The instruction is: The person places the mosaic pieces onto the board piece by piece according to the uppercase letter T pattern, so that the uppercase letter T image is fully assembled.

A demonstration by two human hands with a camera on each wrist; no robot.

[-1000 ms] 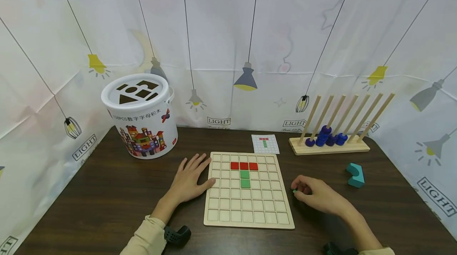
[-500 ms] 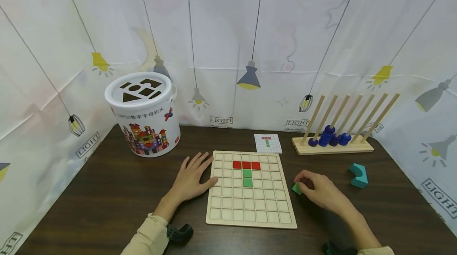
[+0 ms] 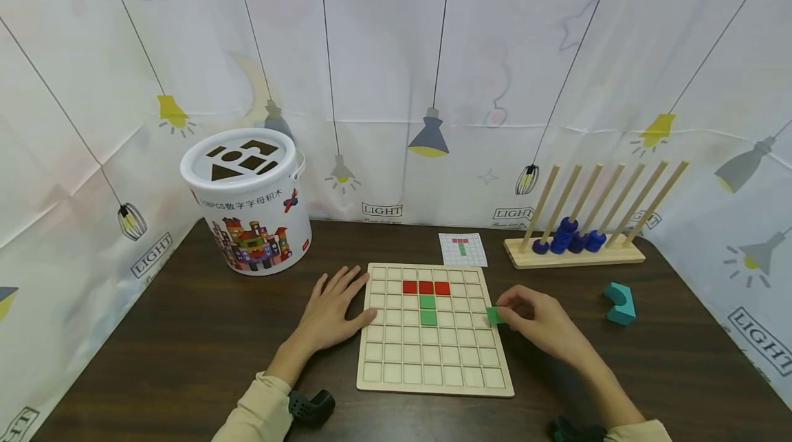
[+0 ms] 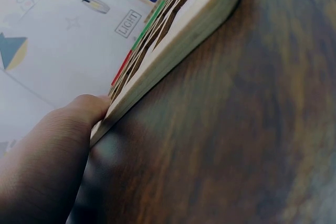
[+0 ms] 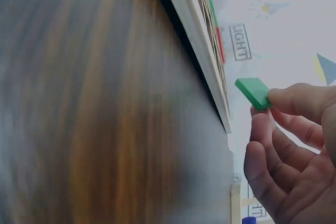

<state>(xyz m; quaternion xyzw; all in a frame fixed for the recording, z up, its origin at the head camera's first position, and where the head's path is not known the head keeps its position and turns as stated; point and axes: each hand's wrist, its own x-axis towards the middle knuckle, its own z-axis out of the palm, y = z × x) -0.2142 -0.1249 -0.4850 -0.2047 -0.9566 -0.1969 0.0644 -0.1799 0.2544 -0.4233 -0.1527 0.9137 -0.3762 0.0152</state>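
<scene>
A pale wooden grid board [image 3: 439, 356] lies on the dark table. Three red tiles [image 3: 425, 287] form a row in its upper part, with two green tiles [image 3: 428, 317] in a column below the middle one. My right hand [image 3: 544, 325] pinches another green tile [image 5: 254, 93] between thumb and fingertips, at the board's right edge in the head view. Along the left edge my left hand [image 3: 331, 315] lies with spread fingers, its thumb touching the board's rim in the left wrist view.
Behind the board lies a printed pattern card [image 3: 463, 249]. A white lidded bucket [image 3: 254, 205] stands at the back left. At the back right is a peg rack [image 3: 575, 258] with blue beads. A teal arch block [image 3: 621, 304] lies to the right.
My right hand has brought the green tile up and leftward from the table beside the board to its right edge. My left hand keeps its place.
</scene>
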